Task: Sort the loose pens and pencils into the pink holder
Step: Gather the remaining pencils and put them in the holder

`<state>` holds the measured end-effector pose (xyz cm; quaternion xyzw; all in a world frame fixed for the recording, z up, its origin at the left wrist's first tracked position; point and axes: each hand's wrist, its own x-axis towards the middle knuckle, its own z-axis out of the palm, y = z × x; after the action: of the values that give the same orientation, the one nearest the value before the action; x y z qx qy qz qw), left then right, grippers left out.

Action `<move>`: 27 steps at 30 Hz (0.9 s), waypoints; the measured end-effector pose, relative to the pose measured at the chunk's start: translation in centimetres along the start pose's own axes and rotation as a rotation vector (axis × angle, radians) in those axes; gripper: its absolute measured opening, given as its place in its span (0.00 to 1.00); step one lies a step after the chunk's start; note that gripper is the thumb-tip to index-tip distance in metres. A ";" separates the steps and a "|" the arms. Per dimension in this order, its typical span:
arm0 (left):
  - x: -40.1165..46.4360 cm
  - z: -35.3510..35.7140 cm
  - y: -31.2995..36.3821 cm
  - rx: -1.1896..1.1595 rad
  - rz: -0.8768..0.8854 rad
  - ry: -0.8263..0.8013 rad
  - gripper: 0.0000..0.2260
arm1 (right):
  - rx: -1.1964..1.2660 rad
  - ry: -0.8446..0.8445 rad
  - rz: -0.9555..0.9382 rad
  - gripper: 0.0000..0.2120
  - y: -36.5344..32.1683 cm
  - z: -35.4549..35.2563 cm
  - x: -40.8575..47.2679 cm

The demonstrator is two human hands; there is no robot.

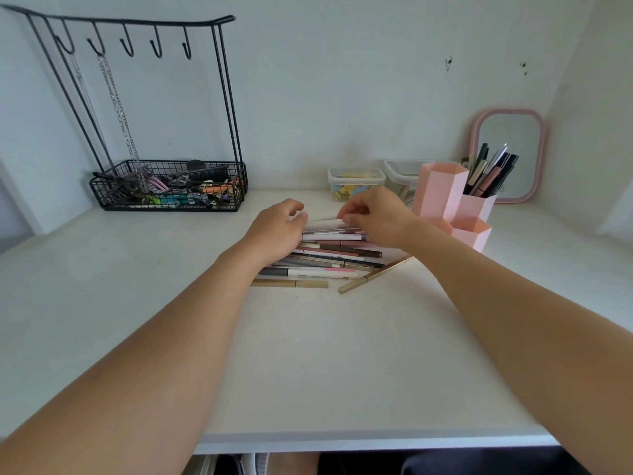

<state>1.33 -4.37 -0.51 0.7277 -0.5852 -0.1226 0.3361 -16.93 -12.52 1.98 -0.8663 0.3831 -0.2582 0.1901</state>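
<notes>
Both hands [277,231] on pen pile [329,258], pink holder [442,197] right

Pile of pens [329,255] — ends under hands

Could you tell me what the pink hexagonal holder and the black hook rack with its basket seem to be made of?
The pink hexagonal holder looks like matte moulded plastic: flat, even-coloured walls, no gloss. The black hook rack with its basket appears to be coated metal wire: thin rods, open mesh.

Head camera is looking forward and down from above the near edge of the white desk surface [342,354], sitting close, facing the pale back wall [325,97], wide-angle bending the edges.
</notes>
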 end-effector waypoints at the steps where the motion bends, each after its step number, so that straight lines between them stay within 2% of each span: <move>1: 0.0 -0.1 0.1 -0.052 -0.007 0.035 0.19 | 0.013 0.011 0.008 0.07 0.0 -0.2 0.0; 5: -0.2 -0.5 0.5 -0.252 -0.018 0.265 0.19 | 0.150 0.042 0.078 0.05 -0.1 -0.9 -0.2; 7: -0.3 -1.0 1.0 -0.381 -0.035 0.340 0.21 | 0.364 0.057 0.160 0.05 -0.4 -1.1 -0.3; 10: -0.2 -1.2 1.4 -0.566 -0.012 0.287 0.23 | 0.745 0.047 0.234 0.06 -0.9 -0.9 -0.2; 12: -0.4 -0.9 1.7 -0.628 0.034 0.210 0.18 | 0.895 0.011 0.233 0.05 -1.5 -0.5 -0.3; 15: -0.7 -0.1 2.7 -0.688 0.100 0.140 0.10 | 0.988 -0.043 0.200 0.05 -2.6 0.6 -0.7; 17: -0.9 0.3 3.2 -0.726 0.098 0.126 0.09 | 0.975 -0.070 0.168 0.05 -3.0 1.3 -0.9; 20: -1.0 0.5 3.5 -0.770 0.049 0.133 0.12 | 0.847 -0.061 0.136 0.05 -2.9 1.2 -0.8; 24: -0.5 0.0 3.2 -0.856 -0.091 0.207 0.14 | 0.123 0.165 -0.015 0.06 -0.8 -1.6 -0.2; 27: 0.0 -0.3 2.3 -0.809 -0.168 0.235 0.12 | -0.253 0.047 -0.072 0.12 1.0 -2.7 -0.1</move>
<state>-0.29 -4.42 1.21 0.5914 -0.3862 -0.2856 0.6477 -19.13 -13.42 3.60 -0.8903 0.3855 -0.2349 0.0608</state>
